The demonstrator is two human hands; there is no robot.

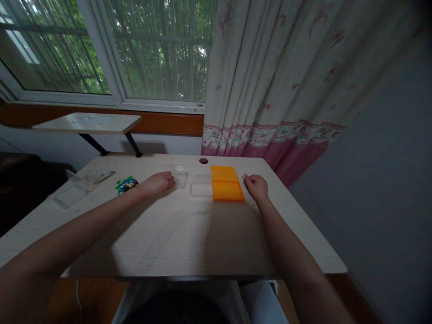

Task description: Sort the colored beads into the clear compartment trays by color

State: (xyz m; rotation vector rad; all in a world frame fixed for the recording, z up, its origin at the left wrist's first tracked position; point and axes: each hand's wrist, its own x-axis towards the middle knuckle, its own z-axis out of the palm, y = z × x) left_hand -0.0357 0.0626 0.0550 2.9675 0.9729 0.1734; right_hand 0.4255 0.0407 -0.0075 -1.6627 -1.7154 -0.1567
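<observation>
My left hand [162, 182] is closed at the left edge of a small clear plastic box [181, 180], its curled fingers seeming to grip that edge. Right of the orange case, my right hand [257, 185] is held in a pinch; a tiny pale piece shows at its fingertips, too small to name. The orange case [227, 191] lies opened flat on the table. Beside its left edge rests another clear plastic box [201, 190], also opened out. Near my left wrist sits a pile of small blue, green, yellow and dark pieces [125, 184].
Clear plastic packaging and a clear tray [70, 196] lie at the table's left side. A raised shelf [111, 125] on black legs stands at the back left. A round dark cable hole [203, 160] is near the back edge, before the curtain [256, 99] and window.
</observation>
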